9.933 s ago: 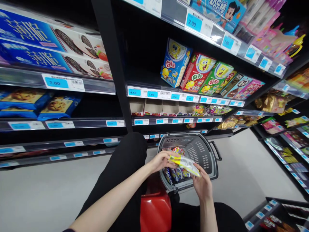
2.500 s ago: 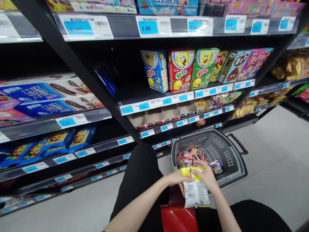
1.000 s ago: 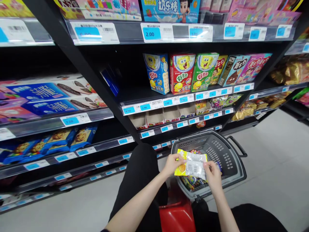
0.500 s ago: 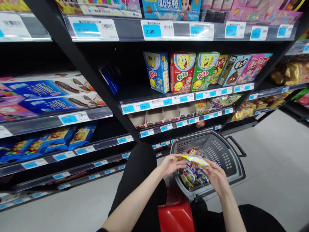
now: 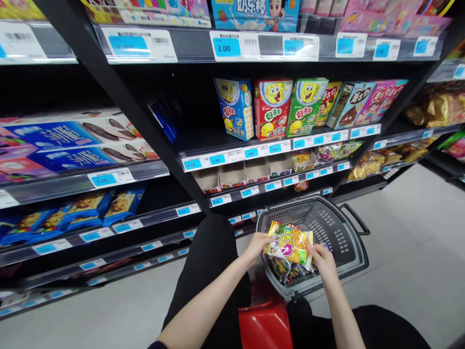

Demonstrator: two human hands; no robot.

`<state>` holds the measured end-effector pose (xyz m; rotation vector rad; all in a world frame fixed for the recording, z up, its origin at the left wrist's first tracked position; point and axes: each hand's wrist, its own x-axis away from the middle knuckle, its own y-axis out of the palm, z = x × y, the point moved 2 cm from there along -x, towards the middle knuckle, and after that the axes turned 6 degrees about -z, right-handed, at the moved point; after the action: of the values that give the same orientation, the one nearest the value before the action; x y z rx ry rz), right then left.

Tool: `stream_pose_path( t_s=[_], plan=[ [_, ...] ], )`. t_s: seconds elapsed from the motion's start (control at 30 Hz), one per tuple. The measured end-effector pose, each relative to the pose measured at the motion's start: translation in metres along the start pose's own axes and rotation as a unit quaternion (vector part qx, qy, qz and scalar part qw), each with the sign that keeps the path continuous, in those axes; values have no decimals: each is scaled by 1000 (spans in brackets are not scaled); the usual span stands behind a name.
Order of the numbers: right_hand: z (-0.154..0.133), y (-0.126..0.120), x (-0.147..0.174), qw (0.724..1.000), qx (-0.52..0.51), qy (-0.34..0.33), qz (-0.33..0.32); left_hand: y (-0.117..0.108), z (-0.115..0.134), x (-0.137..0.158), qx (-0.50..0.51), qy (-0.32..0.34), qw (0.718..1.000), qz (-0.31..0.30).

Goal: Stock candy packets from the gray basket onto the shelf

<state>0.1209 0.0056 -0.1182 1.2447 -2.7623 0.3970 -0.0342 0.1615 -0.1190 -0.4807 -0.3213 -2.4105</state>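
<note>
Packet (image 5: pixel 289 244), glossy, orange, yellow and white

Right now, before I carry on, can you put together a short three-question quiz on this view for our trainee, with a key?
1. True or false: the left hand and the right hand both hold the bright packet.
2. Multiple choice: which color is the box directly between the blue box and the green box? A) pink B) red C) white
3. Fill in the blank: below the hands, more packets lie inside the gray ____.

Key:
1. True; each hand grips one end.
2. B; the red box stands there.
3. Basket.
</note>
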Motion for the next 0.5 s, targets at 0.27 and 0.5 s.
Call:
stream_pose_path(
  t_s=[0.27,0.5],
  plan=[
    [-18,23,14,996,-14,-84,-27,17,-10,6,65,31,996,-61],
    [-48,61,39,953,179,-213,-122,49,-12,32,245,16,950,-193]
  ],
)
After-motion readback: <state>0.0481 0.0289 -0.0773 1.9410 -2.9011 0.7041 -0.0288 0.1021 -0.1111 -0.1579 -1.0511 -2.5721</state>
